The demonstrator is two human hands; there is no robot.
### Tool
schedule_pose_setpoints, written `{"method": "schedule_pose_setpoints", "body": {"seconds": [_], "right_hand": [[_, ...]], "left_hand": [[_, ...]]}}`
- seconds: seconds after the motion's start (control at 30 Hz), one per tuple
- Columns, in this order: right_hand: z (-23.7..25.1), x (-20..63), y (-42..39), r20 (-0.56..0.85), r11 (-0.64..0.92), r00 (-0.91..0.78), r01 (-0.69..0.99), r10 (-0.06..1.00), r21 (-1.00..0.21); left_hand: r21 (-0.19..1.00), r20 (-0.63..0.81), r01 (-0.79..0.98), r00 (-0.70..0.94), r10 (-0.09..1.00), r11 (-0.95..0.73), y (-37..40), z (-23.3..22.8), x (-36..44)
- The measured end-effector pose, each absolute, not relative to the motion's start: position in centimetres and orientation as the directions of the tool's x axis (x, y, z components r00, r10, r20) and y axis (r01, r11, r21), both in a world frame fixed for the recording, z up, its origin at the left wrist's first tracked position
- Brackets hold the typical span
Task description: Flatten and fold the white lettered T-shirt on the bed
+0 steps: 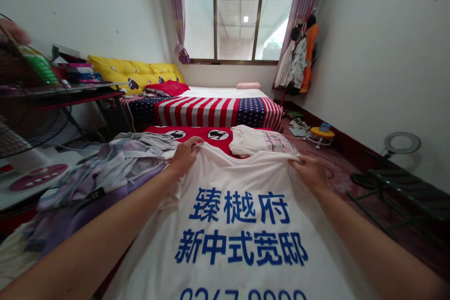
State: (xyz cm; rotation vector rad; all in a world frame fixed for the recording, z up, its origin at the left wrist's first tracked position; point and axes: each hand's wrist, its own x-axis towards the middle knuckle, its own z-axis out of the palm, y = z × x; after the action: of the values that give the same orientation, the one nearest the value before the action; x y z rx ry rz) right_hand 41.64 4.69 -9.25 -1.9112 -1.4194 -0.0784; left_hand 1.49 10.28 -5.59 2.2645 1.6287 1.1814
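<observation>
A white T-shirt [239,178] with blue Chinese lettering and part of a number is spread in front of me. My left hand [190,151] pinches its far left shoulder, and my right hand [310,171] grips the far right shoulder. Between them the neckline sags slightly. Just beyond the shirt lies a folded pale garment [258,140] with a pink print, on a red cloth [193,139] with black-and-white round motifs. Beside my left forearm is a heap of grey, striped and lilac clothes [112,164]. The shirt's lower end runs out of view.
A bed [211,110] with a stars-and-stripes cover stands under the window. At left are a fan [31,168] and a cluttered table [84,89]. On the right are a yellow stool [322,134], a dark folding stool [408,187] and a ring light [402,143].
</observation>
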Motion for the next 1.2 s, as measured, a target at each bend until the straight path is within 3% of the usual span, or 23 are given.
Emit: {"method": "schedule_pose_setpoints", "body": {"seconds": [0.17,0.27,0.33,0.43,0.53,0.63,0.73,0.9,1.0,1.1,1.2], "right_hand": [[-7.3,43.5,4.3,0.516,-0.065,0.57,0.709,0.64,-0.703],[-7.8,43.9,4.5,0.443,-0.072,0.612,0.634,0.655,-0.77],[-8.8,43.9,4.4,0.403,-0.14,0.591,0.665,0.699,-0.733],[-10.5,43.0,3.3,0.413,-0.206,0.492,0.797,0.767,-0.568],[-11.2,41.0,1.1,0.423,-0.115,0.334,0.878,0.842,-0.465],[-10.9,38.1,-2.0,0.42,0.058,0.133,0.909,0.898,-0.413],[-10.8,35.6,-5.2,0.382,0.208,-0.041,0.89,0.923,-0.405],[-12.5,34.5,-8.5,0.186,0.253,-0.201,0.913,0.962,-0.319],[-12.4,34.0,-8.5,0.092,0.201,-0.181,0.932,0.979,-0.302],[-11.2,31.8,-7.9,0.143,0.183,-0.137,0.901,0.98,-0.393],[-10.8,28.5,-7.7,0.223,0.295,-0.211,0.833,0.952,-0.468]], "left_hand": [[0.515,0.59,0.719,0.097,0.802,-0.466,11.9,-4.0,3.0],[0.451,0.576,0.816,0.045,0.816,-0.363,13.3,-4.2,3.8],[0.408,0.543,0.867,0.022,0.84,-0.286,13.8,-4.9,4.1],[0.372,0.514,0.891,0.035,0.857,-0.259,13.2,-6.1,4.0],[0.305,0.495,0.898,0.137,0.858,-0.319,11.0,-6.6,3.3],[0.231,0.411,0.876,0.307,0.858,-0.424,7.4,-6.4,2.1],[0.231,0.297,0.834,0.43,0.853,-0.501,3.2,-6.8,0.4],[0.218,0.125,0.813,0.525,0.842,-0.54,-2.1,-8.9,-3.0],[0.208,0.1,0.847,0.479,0.872,-0.489,-3.0,-9.1,-4.3],[0.226,0.162,0.901,0.34,0.926,-0.37,-2.6,-8.3,-4.4],[0.203,0.195,0.951,0.193,0.962,-0.232,-1.6,-7.7,-3.4]]}}
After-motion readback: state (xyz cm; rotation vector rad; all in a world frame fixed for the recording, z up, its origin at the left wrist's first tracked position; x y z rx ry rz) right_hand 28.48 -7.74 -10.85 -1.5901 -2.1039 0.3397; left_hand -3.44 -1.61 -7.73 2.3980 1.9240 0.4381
